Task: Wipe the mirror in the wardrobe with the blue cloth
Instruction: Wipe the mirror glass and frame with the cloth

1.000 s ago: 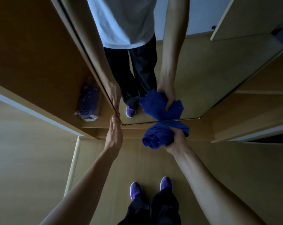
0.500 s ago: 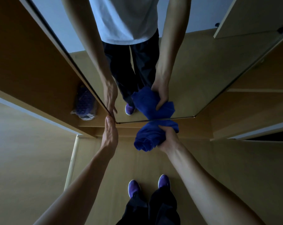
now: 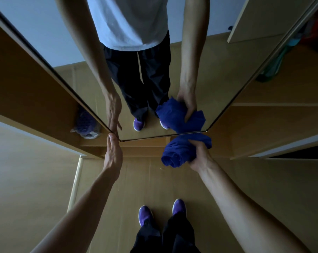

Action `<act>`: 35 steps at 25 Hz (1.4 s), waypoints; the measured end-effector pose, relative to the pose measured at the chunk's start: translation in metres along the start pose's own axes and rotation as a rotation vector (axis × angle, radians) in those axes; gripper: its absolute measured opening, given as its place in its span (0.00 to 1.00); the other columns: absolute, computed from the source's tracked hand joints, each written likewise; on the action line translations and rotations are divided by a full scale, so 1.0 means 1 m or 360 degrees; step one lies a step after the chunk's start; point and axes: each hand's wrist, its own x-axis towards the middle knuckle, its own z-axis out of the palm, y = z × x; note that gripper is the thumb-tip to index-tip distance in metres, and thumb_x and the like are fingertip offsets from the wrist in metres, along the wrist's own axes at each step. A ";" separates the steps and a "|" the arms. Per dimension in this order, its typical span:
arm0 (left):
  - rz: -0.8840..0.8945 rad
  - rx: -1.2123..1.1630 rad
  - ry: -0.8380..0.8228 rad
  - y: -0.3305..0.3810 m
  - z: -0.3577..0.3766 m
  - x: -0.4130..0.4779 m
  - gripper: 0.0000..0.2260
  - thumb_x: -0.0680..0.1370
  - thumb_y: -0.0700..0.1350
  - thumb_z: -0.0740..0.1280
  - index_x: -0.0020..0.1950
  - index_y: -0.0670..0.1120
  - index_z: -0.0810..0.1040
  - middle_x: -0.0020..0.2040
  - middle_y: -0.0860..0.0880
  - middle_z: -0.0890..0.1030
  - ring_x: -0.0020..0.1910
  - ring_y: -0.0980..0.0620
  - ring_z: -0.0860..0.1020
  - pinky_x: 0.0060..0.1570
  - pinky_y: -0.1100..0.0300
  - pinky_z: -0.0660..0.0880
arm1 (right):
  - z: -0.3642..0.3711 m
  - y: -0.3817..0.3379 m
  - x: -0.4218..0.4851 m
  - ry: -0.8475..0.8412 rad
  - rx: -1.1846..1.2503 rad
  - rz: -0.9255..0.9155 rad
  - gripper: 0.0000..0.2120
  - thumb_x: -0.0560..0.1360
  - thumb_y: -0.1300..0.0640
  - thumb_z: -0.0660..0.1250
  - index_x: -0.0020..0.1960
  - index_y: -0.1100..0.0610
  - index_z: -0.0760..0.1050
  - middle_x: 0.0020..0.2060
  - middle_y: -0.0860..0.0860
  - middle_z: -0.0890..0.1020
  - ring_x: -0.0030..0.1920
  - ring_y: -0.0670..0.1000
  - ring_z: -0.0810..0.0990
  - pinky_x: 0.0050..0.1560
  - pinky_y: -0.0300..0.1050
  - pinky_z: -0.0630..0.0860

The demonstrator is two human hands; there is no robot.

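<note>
The mirror is a tall pane in a thin dark frame, set inside the wooden wardrobe. The blue cloth, bunched into a thick wad, touches the mirror's bottom edge near its lower right corner, meeting its own reflection there.

Dim light, pale wood floor, brown wooden wardrobe panels

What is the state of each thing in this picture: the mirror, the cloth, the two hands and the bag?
mirror: upright, the cloth touches its bottom edge near the right corner.
blue cloth: bunched up, held against the mirror's bottom edge.
right hand: grips the cloth.
left hand: fingers straight, fingertips at the mirror's lower left corner.
plastic bag: lies left of the mirror, untouched.
</note>
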 end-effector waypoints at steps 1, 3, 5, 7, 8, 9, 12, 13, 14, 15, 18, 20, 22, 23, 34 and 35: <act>-0.0003 0.0010 0.0007 0.000 0.001 0.000 0.39 0.71 0.75 0.47 0.81 0.64 0.52 0.82 0.47 0.60 0.79 0.44 0.63 0.74 0.37 0.63 | 0.005 0.007 0.000 -0.0027 -0.0042 0.0043 0.19 0.79 0.59 0.65 0.69 0.63 0.74 0.64 0.59 0.80 0.60 0.58 0.80 0.58 0.51 0.77; 0.0021 0.0045 0.0019 0.000 0.002 0.000 0.39 0.72 0.74 0.47 0.81 0.63 0.52 0.82 0.47 0.60 0.79 0.44 0.63 0.74 0.36 0.63 | 0.013 0.016 0.000 -0.0077 -0.0071 0.0107 0.19 0.79 0.59 0.65 0.69 0.63 0.74 0.64 0.60 0.80 0.61 0.59 0.80 0.65 0.53 0.74; 0.0085 0.0110 0.0006 -0.001 0.004 0.001 0.37 0.74 0.73 0.47 0.82 0.61 0.51 0.82 0.47 0.59 0.78 0.42 0.63 0.73 0.35 0.64 | 0.012 0.016 0.000 -0.0099 -0.0046 0.0119 0.19 0.79 0.60 0.64 0.69 0.63 0.73 0.65 0.60 0.79 0.63 0.60 0.79 0.68 0.54 0.72; 0.0091 0.0171 0.0011 -0.003 0.006 0.001 0.33 0.77 0.70 0.49 0.81 0.61 0.52 0.82 0.45 0.60 0.76 0.40 0.65 0.71 0.36 0.66 | 0.002 0.005 0.002 -0.0076 -0.0016 0.0068 0.19 0.80 0.60 0.63 0.70 0.64 0.73 0.66 0.61 0.78 0.66 0.61 0.77 0.70 0.56 0.71; 0.0079 0.0198 0.0032 -0.004 0.008 0.001 0.30 0.79 0.67 0.50 0.80 0.61 0.53 0.81 0.44 0.63 0.75 0.39 0.67 0.70 0.37 0.68 | -0.005 -0.003 0.003 -0.0044 -0.0007 0.0038 0.19 0.80 0.60 0.62 0.70 0.64 0.72 0.66 0.61 0.78 0.66 0.61 0.77 0.69 0.56 0.72; 0.0067 0.0231 0.0063 -0.005 0.010 0.001 0.26 0.81 0.64 0.52 0.79 0.62 0.54 0.79 0.44 0.66 0.72 0.38 0.70 0.68 0.40 0.70 | -0.011 -0.011 0.005 -0.0007 -0.0004 0.0017 0.19 0.80 0.60 0.63 0.70 0.64 0.72 0.65 0.61 0.78 0.66 0.61 0.77 0.66 0.56 0.74; 0.0081 0.0282 0.0104 -0.007 0.015 -0.001 0.27 0.83 0.55 0.60 0.80 0.60 0.53 0.77 0.46 0.69 0.71 0.40 0.71 0.64 0.48 0.70 | -0.022 -0.024 0.005 0.0111 -0.0052 -0.0022 0.19 0.79 0.59 0.65 0.69 0.62 0.72 0.63 0.60 0.80 0.63 0.61 0.79 0.54 0.53 0.78; 0.0096 0.0286 0.0100 -0.006 0.015 -0.002 0.29 0.83 0.54 0.62 0.81 0.59 0.52 0.78 0.47 0.68 0.72 0.41 0.70 0.64 0.49 0.70 | -0.023 -0.024 0.006 0.0153 -0.0082 -0.0050 0.19 0.79 0.59 0.65 0.69 0.61 0.73 0.63 0.59 0.80 0.61 0.61 0.80 0.51 0.52 0.79; 0.0100 0.0299 0.0101 -0.006 0.015 -0.002 0.31 0.83 0.52 0.63 0.81 0.58 0.52 0.79 0.47 0.66 0.74 0.43 0.69 0.65 0.49 0.69 | -0.024 -0.024 0.007 0.0203 -0.0115 -0.0082 0.19 0.78 0.60 0.66 0.68 0.61 0.73 0.62 0.59 0.80 0.60 0.61 0.80 0.49 0.52 0.79; 0.0087 0.0313 0.0110 -0.006 0.015 -0.003 0.32 0.82 0.51 0.64 0.82 0.57 0.51 0.80 0.46 0.65 0.75 0.43 0.67 0.68 0.49 0.69 | -0.025 -0.023 0.008 0.0260 -0.0152 -0.0117 0.18 0.78 0.61 0.67 0.67 0.61 0.74 0.61 0.58 0.81 0.58 0.60 0.81 0.48 0.52 0.79; -0.0080 0.0406 0.0174 -0.015 0.019 -0.013 0.34 0.82 0.51 0.65 0.83 0.52 0.51 0.80 0.42 0.63 0.75 0.41 0.67 0.67 0.51 0.70 | -0.029 -0.024 0.011 0.0465 -0.0276 -0.0229 0.14 0.75 0.61 0.70 0.61 0.59 0.75 0.53 0.56 0.82 0.47 0.58 0.82 0.39 0.48 0.77; -0.0160 0.0532 0.0162 -0.022 0.031 -0.027 0.30 0.82 0.50 0.65 0.81 0.48 0.58 0.75 0.38 0.68 0.69 0.39 0.72 0.63 0.51 0.73 | -0.036 -0.028 0.014 0.0586 -0.0420 -0.0339 0.15 0.74 0.62 0.70 0.60 0.59 0.75 0.47 0.54 0.81 0.41 0.55 0.80 0.36 0.45 0.73; -0.0036 0.0697 -0.0012 -0.023 0.050 -0.044 0.24 0.82 0.48 0.65 0.77 0.45 0.66 0.70 0.38 0.74 0.64 0.40 0.76 0.62 0.49 0.75 | -0.044 -0.032 0.017 0.0631 -0.0556 -0.0462 0.18 0.74 0.61 0.70 0.63 0.60 0.74 0.46 0.53 0.80 0.40 0.54 0.79 0.36 0.44 0.72; 0.0113 0.0808 -0.0129 -0.018 0.061 -0.055 0.21 0.82 0.46 0.65 0.75 0.46 0.69 0.68 0.40 0.76 0.63 0.42 0.77 0.61 0.52 0.75 | -0.047 -0.035 0.018 0.0610 -0.0588 -0.0501 0.19 0.75 0.61 0.70 0.64 0.60 0.73 0.48 0.54 0.79 0.42 0.55 0.79 0.40 0.46 0.73; 0.2101 0.1453 -0.0500 0.141 0.173 -0.134 0.17 0.75 0.35 0.70 0.64 0.39 0.81 0.62 0.44 0.82 0.59 0.41 0.80 0.55 0.49 0.79 | -0.065 -0.064 0.003 0.0516 -0.0815 -0.0794 0.13 0.71 0.58 0.74 0.54 0.56 0.76 0.44 0.50 0.82 0.42 0.51 0.82 0.44 0.47 0.76; 0.2145 0.1529 -0.0477 0.150 0.176 -0.136 0.18 0.74 0.35 0.70 0.64 0.39 0.81 0.63 0.44 0.82 0.58 0.41 0.81 0.54 0.48 0.80 | -0.065 -0.065 0.000 0.0500 -0.0832 -0.0827 0.11 0.71 0.57 0.74 0.51 0.55 0.76 0.41 0.48 0.82 0.39 0.47 0.82 0.40 0.43 0.75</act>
